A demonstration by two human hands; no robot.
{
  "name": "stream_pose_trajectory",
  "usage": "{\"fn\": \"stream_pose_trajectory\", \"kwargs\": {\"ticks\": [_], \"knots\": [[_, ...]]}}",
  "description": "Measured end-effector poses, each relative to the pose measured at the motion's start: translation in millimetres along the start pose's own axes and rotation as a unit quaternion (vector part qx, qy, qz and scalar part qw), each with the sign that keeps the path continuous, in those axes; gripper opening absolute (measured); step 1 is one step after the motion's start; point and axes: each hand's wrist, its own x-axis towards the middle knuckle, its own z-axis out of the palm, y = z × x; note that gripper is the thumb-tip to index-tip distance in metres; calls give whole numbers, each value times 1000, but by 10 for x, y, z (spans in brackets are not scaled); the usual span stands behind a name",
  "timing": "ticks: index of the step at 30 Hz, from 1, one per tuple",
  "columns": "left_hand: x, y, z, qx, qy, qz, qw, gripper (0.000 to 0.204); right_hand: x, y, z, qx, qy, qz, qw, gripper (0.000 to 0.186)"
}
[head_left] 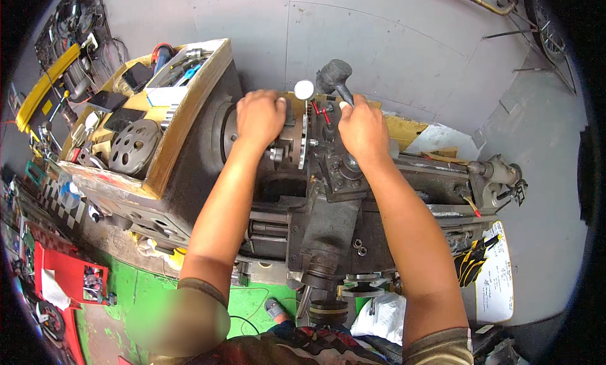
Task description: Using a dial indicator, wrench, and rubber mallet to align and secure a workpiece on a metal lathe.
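I am over a metal lathe. My left hand (260,115) is curled over the top of the lathe chuck (287,141), its fingertips hidden behind it. A toothed metal disc (304,144) sits at the chuck's right face. Just above the disc stands a round, white-faced dial gauge (304,90), with red-handled parts of its holder (322,114) beside it. In my right hand (364,130) is the handle of a black mallet (334,76); its head is raised near the gauge, apart from the disc. Below that hand lies the tool post (348,169).
On the headstock, a wooden-edged tray (154,185) carries a holed metal disc (134,147), phones and a white box of tools (183,74). The tailstock (495,172) is at right. Gloves (472,264) and a written sheet (495,283) hang in front. A red cart (69,270) stands lower left.
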Motion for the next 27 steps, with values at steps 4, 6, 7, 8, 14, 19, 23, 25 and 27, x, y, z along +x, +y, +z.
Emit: {"fn": "stream_pose_trajectory", "kwargs": {"ticks": [4, 6, 7, 8, 14, 19, 23, 25, 27], "knots": [[156, 44, 164, 44, -108, 4, 993, 40, 7, -45, 7, 1, -6, 0, 1000, 29], [147, 153, 180, 46, -111, -23, 992, 44, 9, -20, 4, -2, -4, 6, 1000, 29], [107, 188, 176, 45, -112, -23, 992, 44, 10, -14, 5, -2, -3, 11, 1000, 29], [27, 212, 174, 31, -66, -6, 997, 44, 6, -8, -3, -2, -3, 11, 1000, 29], [-499, 237, 71, -27, 135, 57, 989, 30, -3, -14, -13, 6, 18, -5, 1000, 28], [-1089, 156, -90, -127, 216, 110, 962, 9, 2, -3, -26, 10, 2, 4, 1000, 28], [-1311, 83, -192, -190, 220, 144, 946, 14, -2, -24, -33, 6, -10, 10, 1000, 28], [-1192, 46, -219, -190, 242, 108, 945, 19, -8, -30, -44, 4, -6, 1, 1000, 29], [-980, -7, -254, -188, 268, 50, 944, 23, -7, -40, -41, 3, -11, 1, 1000, 30]]}}
